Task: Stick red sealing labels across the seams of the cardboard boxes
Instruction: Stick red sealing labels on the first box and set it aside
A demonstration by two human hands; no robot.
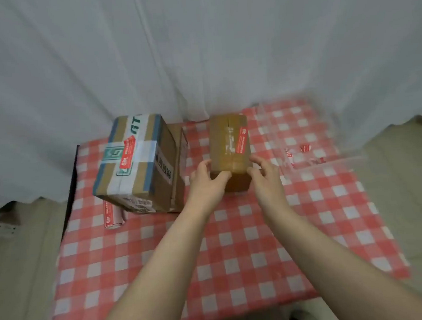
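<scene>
Head view, single frame, some motion blur.

- Small box (229,146) stands on the counter (235,245), which is covered in red-check cloth, right of centre toward the far edge.
- Its red label (243,140) sits on top, just right of the centre seam and running nearly along it. I cannot tell whether it bridges the seam.
- Left grip (207,177): fingers curled round the near-left corner of the small box, thumb on the top edge.
- Right grip (265,176): curled against the near-right corner.
- Large box (136,164) is to the left, apart from the small one, and carries its own red label (128,152).
- Label roll (112,215) lies at its near-left foot.

Judgement: labelling looks done here, and the step in hand is repositioning the small box. The next move calls for a firm two-sided hold, then a fresh label from the roll.
</scene>
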